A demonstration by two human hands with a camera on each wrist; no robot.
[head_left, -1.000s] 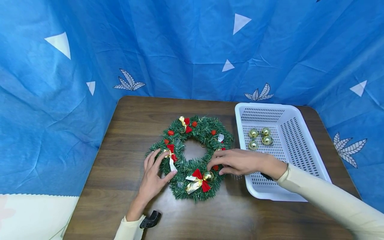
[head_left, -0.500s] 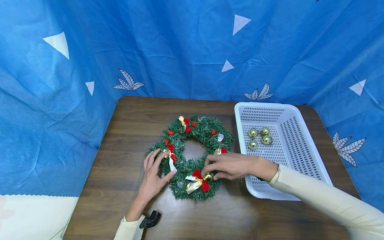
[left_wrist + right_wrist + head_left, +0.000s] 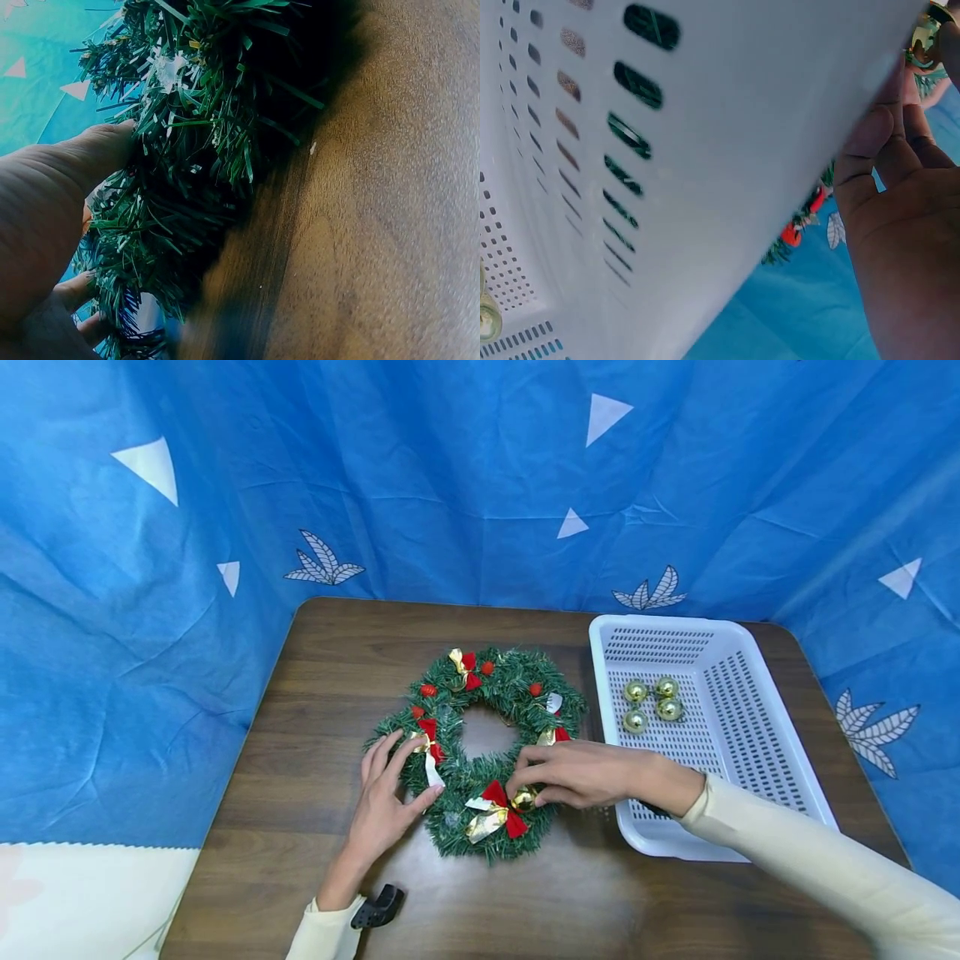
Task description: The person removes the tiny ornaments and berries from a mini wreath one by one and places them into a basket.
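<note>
A green Christmas wreath point(image 3: 555, 681) with red and gold bows lies on the table. My left hand point(image 3: 384, 810) holds its left side, fingers bent over the foliage beside a bow point(image 3: 429, 742) and thumb lower down. In the left wrist view, the thumb presses into the wreath's greenery point(image 3: 187, 142). At the wreath's lower right, my right hand point(image 3: 573, 772) pinches a shiny gold bauble point(image 3: 523, 799) between thumb and fingers, right beside the lower bow point(image 3: 495, 814). The right wrist view shows that bauble point(image 3: 924, 43) at the fingertips, partly cut off. How it is attached is hidden.
To the right stands a white perforated plastic basket point(image 3: 765, 710) with several gold baubles point(image 3: 667, 708) inside; my right forearm passes over its front part. Blue patterned cloth point(image 3: 450, 485) hangs behind the brown wooden table point(image 3: 255, 777).
My right hand has moved left and slightly down along the wreath, from beside the gold bauble onto it, uncovering the right-hand bow. My left hand has stayed in place.
</note>
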